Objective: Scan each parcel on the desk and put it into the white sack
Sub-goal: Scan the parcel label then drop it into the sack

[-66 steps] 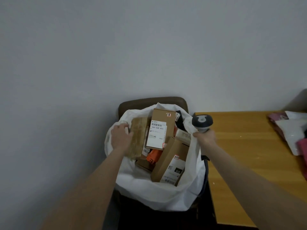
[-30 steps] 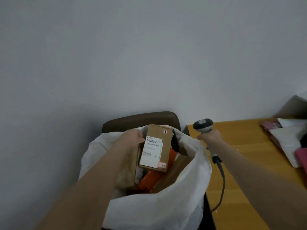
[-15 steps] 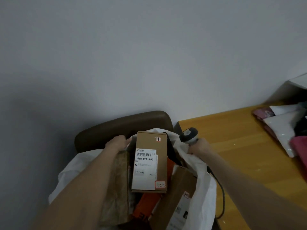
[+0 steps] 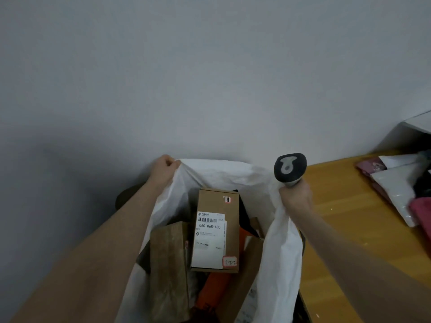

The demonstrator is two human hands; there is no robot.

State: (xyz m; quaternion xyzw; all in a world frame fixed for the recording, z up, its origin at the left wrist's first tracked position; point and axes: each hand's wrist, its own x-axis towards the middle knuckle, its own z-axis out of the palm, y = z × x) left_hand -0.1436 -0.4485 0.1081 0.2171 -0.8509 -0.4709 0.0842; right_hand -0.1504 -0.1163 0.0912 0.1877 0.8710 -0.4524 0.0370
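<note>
Grey wall behind, wooden desk [image 4: 349, 229] at right. White sack [image 4: 224, 171] stood beside desk, mouth held up and open. Cardboard parcel [image 4: 217, 229] seen upright inside, among brown box [image 4: 169, 264] and orange item [image 4: 214, 290].

Change noted: left hand [image 4: 165, 164] lifted off boxes, fingers now curled tight on far-left rim. Right hand [image 4: 295, 197] clamped on scanner [image 4: 290, 169] handle, right rim bunched in same grip. Contents judged settled, sack readied for next parcel.

Label read: "060-06B-A05", barcode above; handwritten sticker unclear. On desk, soft mailers [image 4: 396, 183] judged not yet scanned.
</note>
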